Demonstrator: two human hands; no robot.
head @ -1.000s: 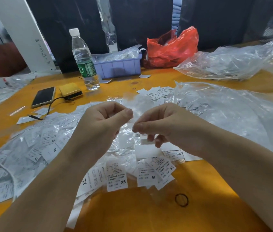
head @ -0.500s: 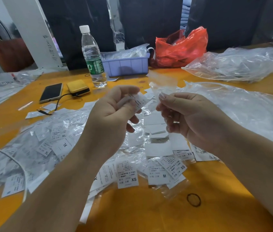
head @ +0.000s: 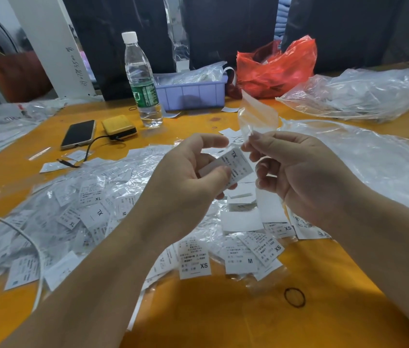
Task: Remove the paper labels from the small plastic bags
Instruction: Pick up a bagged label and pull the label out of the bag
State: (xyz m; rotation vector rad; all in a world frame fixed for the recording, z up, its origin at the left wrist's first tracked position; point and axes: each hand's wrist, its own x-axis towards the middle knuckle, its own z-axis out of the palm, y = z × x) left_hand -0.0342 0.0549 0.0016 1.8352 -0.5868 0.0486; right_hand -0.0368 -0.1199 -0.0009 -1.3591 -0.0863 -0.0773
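Note:
My left hand [head: 186, 182] pinches a white paper label [head: 236, 164] printed "XL" between thumb and fingers, above the middle of the table. Just to its right, my right hand [head: 296, 177] pinches the lower corner of an empty small clear plastic bag [head: 256, 116], which stands up from the fingertips. The label is out of the bag and the two are slightly apart. Below and left of my hands lies a heap of small bags with labels inside [head: 83, 212]. Loose white labels [head: 242, 219] lie under my right hand.
On the orange table [head: 223, 317] stand a water bottle [head: 142, 81], a purple bin [head: 191, 92], a red plastic bag [head: 276, 67], a phone [head: 78, 134] and a yellow power bank [head: 119, 126]. Large clear plastic sheets [head: 364, 156] cover the right side. A black rubber band [head: 294, 297] lies near me.
My hands rose from together over the heap and parted: the left drew the label out of the bag, and the right lifted the emptied bag up and right.

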